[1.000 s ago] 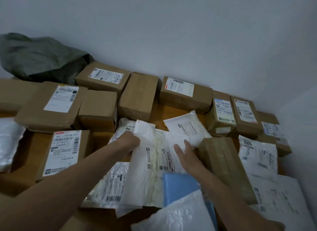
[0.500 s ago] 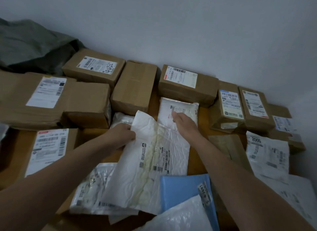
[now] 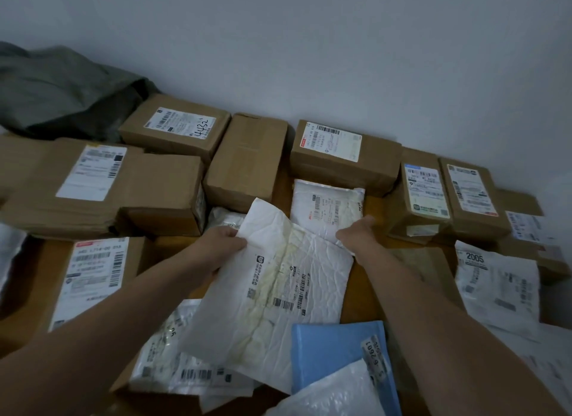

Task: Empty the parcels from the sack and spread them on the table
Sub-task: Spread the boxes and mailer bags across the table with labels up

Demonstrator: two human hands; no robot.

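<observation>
Wood table, grey wall. White mailer, centre: long axis near-vertical in frame; left hand pinches its edge; right hand flat on small mailer.

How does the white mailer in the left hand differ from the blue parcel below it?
The white mailer is crumpled and yellow-stained; the blue parcel looks smooth and clean. The left hand grips the white mailer's edge; no hand touches the blue parcel. Both carry printed labels.
</observation>
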